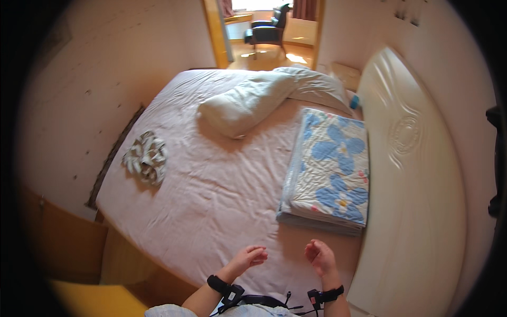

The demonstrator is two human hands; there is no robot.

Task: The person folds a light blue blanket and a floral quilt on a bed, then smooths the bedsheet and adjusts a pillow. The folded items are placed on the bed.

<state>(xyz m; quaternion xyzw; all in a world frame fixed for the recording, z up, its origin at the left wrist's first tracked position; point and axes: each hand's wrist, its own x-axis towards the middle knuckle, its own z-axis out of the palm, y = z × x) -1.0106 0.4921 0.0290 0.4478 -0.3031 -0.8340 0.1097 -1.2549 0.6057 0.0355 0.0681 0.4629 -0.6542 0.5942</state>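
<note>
My left hand hovers over the near part of the bed with its fingers loosely bent and nothing in them. Across from it, my right hand is also bare, its fingers half curled and turned inward. Just beyond my right hand lies a folded quilt with blue flowers on white, stacked in a thick rectangle beside the headboard. A long pale pillow rests farther off. Toward the left edge of the bed sits a crumpled patterned cloth. The pink bedsheet is wrinkled.
A cream curved headboard stands along the right side. Wooden furniture is at the lower left, with a yellow surface nearer me. Past the doorway stands a dark armchair. A small blue item lies by the pillow's end.
</note>
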